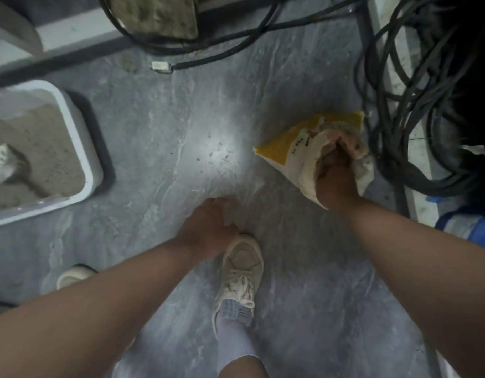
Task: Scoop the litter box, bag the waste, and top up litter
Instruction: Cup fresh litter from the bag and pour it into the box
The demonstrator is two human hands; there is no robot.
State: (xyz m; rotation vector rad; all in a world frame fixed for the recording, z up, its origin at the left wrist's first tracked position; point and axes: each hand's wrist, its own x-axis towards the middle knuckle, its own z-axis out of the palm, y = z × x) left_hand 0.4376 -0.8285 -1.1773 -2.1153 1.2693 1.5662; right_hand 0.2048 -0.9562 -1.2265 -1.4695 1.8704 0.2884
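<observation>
litter bag gripped, box waiting at left

litter box point(72, 110) is sitting on the floor point(181, 132) at far left, a scoop point(4, 165) lying in its sand. the right hand point(335, 184) is clutching the crumpled top of a yellow-and-white bag point(293, 148), well apart from the box, beside a tangle of cables point(399, 118). the left hand point(208, 227) is hanging relaxed, holding nothing. judging by this, topping up is coming: the bag needs carrying across and tipping over the box.
</observation>
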